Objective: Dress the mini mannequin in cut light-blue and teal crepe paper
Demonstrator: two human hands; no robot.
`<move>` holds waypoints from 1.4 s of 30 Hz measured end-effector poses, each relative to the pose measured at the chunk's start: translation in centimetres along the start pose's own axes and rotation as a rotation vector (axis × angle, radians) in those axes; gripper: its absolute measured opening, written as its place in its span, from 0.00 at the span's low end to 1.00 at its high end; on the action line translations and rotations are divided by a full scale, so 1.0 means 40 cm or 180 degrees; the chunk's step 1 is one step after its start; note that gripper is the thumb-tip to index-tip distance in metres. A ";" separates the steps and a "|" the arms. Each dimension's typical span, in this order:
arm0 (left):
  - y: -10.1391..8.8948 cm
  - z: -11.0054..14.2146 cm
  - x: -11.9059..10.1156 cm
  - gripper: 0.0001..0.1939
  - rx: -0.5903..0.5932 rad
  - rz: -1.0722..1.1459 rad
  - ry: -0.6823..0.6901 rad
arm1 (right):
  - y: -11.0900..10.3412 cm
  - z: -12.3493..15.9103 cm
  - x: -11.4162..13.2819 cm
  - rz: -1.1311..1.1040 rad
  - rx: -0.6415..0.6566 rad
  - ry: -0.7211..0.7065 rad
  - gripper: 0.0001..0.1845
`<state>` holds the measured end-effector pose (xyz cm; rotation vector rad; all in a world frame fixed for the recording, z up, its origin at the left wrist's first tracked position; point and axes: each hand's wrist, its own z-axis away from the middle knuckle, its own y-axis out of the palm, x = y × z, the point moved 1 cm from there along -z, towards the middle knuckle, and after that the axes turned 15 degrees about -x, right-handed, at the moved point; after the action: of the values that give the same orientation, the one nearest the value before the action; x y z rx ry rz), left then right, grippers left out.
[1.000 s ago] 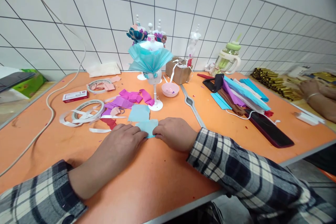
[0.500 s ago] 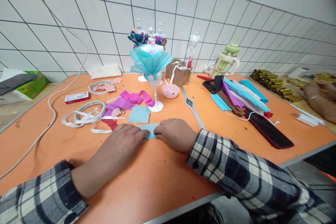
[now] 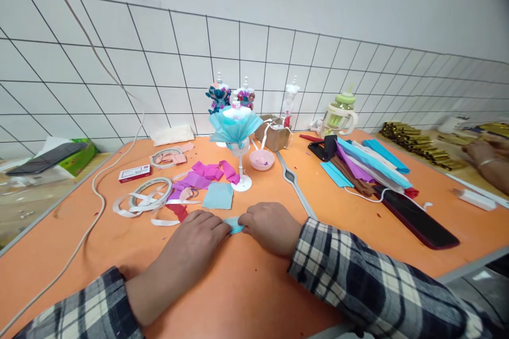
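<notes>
A narrow folded strip of light-blue crepe paper (image 3: 235, 225) lies on the orange table between my hands. My left hand (image 3: 201, 238) presses its left end with fingers together. The right end is pinched under the fingers of my right hand (image 3: 272, 228). Just beyond them lies a flat light-blue paper square (image 3: 218, 196). Behind that stands a small white dress form (image 3: 240, 165) on a round base, wearing a pleated light-blue paper skirt (image 3: 234, 126). My fingertips partly hide the strip's ends.
Tape rolls (image 3: 150, 194), pink and purple paper scraps (image 3: 199, 176) and a small red-and-white box (image 3: 135, 173) lie to the left. A pink bowl (image 3: 262, 160) is behind. Rightward are coloured paper bundles (image 3: 363, 156), a phone (image 3: 421, 222) and a green-lidded bottle (image 3: 340, 115). Another person's hands (image 3: 483, 153) appear far right.
The light-blue paper between my hands has gone from a wider piece to a narrow folded strip. My hands stay on it; the camera view has tilted upward.
</notes>
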<state>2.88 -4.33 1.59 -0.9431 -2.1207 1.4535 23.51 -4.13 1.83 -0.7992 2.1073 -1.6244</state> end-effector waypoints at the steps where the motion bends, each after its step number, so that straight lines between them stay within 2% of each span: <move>1: 0.000 0.000 0.001 0.13 -0.0030 0.0022 0.0004 | 0.000 -0.001 -0.002 -0.0051 -0.0005 0.0021 0.10; 8: 0.001 -0.003 0.000 0.12 -0.0274 0.0090 0.0158 | 0.000 -0.002 -0.008 -0.0302 -0.0015 0.0097 0.13; 15: -0.009 -0.010 -0.005 0.12 0.0012 -0.0048 0.0213 | -0.002 0.002 -0.010 -0.0224 -0.0016 0.0120 0.11; 20: -0.007 -0.008 -0.001 0.11 -0.0006 -0.0043 0.0258 | -0.001 0.003 -0.011 -0.0049 -0.0040 0.0301 0.10; 28: -0.009 -0.008 0.005 0.11 -0.0056 -0.0154 0.0205 | -0.013 0.015 0.001 0.0019 -0.0060 0.0254 0.10; 30: -0.009 -0.005 0.003 0.11 -0.0265 -0.0198 0.0216 | -0.011 0.016 0.004 0.0040 -0.0150 0.0266 0.11; 34: -0.002 0.006 -0.017 0.18 -0.0988 -0.0230 0.0305 | -0.004 0.018 0.013 0.0243 -0.0259 0.0125 0.09; 37: 0.005 0.010 -0.033 0.14 -0.1367 -0.0178 0.0286 | 0.003 0.022 0.025 0.0250 -0.0457 -0.0083 0.09; 39: 0.003 0.008 -0.038 0.11 -0.1559 -0.0165 0.0250 | 0.010 0.026 0.034 0.0223 -0.0595 -0.0163 0.08; 42: -0.006 0.002 -0.038 0.12 -0.1654 -0.0156 0.0242 | 0.020 0.029 0.043 0.0215 -0.0739 -0.0201 0.09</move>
<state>3.78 -5.53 1.85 -1.0883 -2.4933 0.8331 22.70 -5.96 0.85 -0.8283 2.2791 -1.3192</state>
